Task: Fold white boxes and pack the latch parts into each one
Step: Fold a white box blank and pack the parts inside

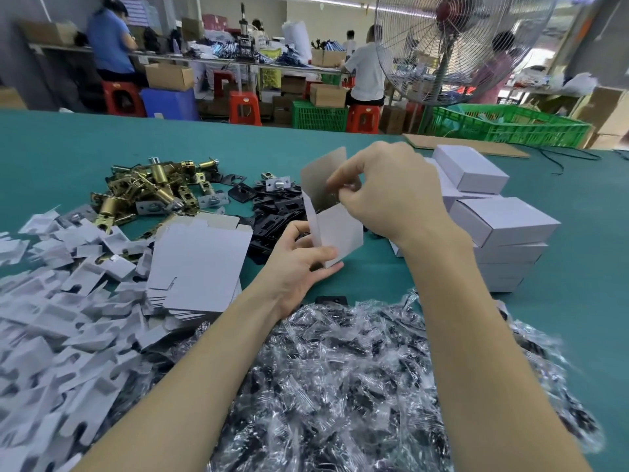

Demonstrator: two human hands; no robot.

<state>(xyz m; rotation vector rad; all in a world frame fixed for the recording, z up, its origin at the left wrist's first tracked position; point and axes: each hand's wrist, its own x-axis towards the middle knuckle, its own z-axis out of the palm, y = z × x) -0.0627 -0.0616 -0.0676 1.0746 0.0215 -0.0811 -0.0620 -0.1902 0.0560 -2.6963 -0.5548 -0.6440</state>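
Both hands work one white box [335, 233]: my left hand [299, 264] grips its base while my right hand [384, 192] pinches the end flap (crease squarely before tucking).

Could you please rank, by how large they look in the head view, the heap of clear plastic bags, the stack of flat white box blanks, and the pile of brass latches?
1. Heap of clear plastic bags, though it lies nearest the camera.
2. Stack of flat white box blanks.
3. Pile of brass latches, slightly smaller and farther away, so this ranking is unsure.
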